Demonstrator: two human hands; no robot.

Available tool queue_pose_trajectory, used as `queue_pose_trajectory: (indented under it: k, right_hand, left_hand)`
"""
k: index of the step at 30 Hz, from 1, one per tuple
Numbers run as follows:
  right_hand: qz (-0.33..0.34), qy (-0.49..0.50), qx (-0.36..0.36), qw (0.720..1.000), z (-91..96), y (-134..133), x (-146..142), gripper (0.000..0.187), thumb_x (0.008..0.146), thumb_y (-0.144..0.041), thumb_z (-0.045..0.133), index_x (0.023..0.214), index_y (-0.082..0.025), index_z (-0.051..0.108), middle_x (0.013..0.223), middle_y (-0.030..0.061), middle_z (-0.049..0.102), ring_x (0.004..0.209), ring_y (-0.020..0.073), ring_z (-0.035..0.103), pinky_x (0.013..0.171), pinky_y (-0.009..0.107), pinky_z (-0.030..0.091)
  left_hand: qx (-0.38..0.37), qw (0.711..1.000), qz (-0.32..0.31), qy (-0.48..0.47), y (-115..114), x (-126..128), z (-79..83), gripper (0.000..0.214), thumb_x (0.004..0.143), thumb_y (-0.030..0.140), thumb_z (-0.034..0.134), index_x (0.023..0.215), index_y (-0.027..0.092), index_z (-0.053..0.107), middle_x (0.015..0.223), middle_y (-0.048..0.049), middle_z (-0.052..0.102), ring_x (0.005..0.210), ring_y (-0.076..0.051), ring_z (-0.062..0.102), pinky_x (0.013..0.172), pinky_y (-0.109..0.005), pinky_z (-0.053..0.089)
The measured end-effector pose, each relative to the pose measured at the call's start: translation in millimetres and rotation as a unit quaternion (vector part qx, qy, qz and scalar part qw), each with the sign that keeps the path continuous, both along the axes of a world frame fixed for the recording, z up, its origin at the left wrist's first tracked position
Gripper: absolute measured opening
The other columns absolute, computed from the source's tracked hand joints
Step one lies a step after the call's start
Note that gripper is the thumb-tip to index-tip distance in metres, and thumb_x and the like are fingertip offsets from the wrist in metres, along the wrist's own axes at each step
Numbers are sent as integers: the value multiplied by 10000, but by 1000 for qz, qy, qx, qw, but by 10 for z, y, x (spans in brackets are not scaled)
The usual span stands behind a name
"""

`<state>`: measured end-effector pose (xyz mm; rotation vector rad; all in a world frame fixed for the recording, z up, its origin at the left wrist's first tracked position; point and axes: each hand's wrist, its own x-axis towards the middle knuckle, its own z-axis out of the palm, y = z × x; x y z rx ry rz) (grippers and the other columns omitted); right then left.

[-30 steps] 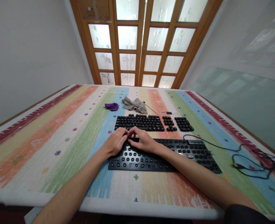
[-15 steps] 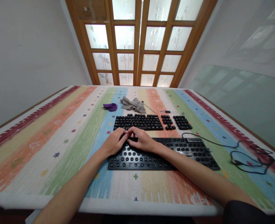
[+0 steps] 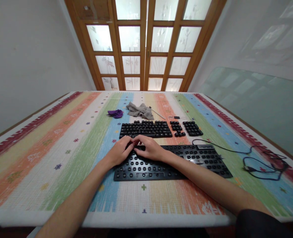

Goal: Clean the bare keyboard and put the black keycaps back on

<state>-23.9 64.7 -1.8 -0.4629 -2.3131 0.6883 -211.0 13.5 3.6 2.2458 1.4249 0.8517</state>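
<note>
A black keyboard (image 3: 186, 162) lies on the striped table cloth near me; its left part shows bare round sockets, while its right part still carries keys. Both my hands rest on its upper left area. My left hand (image 3: 119, 152) is curled, fingertips pressed toward the right hand. My right hand (image 3: 150, 150) is also curled, and its fingers meet the left hand's at the keyboard's top row. What they pinch is hidden. Just beyond lie rows of black keycaps (image 3: 146, 129) set out like a keyboard, with two smaller groups of keycaps (image 3: 192, 128) to the right.
The keyboard's black cable (image 3: 263, 162) coils at the right. A grey cloth (image 3: 140, 111), a purple item (image 3: 116, 113) and a thin tool (image 3: 158, 114) lie farther back. The table (image 3: 49, 155) has a colourful striped cover. A wooden glazed door stands behind.
Both hands stay together at the same spot on the keyboard, fingers shifting only slightly. The camera view has drifted a little.
</note>
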Motion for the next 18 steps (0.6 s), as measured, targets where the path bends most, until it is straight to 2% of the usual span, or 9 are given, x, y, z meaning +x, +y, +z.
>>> queue_pose_trajectory:
  k: [6,13,18]
  right_hand:
    - [-9,-7,1,1000,-8,13,6,193,788,-150,636,959,-198,560,914,38,647,839,174,605,793,331,512]
    - [-5,-4,-10,1000,-9,18,9,228,790,-138,627,1000,-203,569,920,34,647,832,170,604,781,320,511]
    - [-6,-12,-2,1000,16,6,14,222,794,-149,633,1000,-198,567,921,45,647,836,177,602,776,323,508]
  left_hand:
    - [-5,1000,-4,-10,-6,-3,-6,177,947,288,427,988,176,557,948,-68,637,882,-212,594,825,-367,468]
    - [-2,1000,16,-4,14,6,-8,218,935,358,477,904,182,602,878,-47,650,815,-195,593,773,-340,470]
    - [-25,998,17,-50,61,-19,8,270,893,421,551,868,181,672,800,-26,661,729,-171,585,692,-299,462]
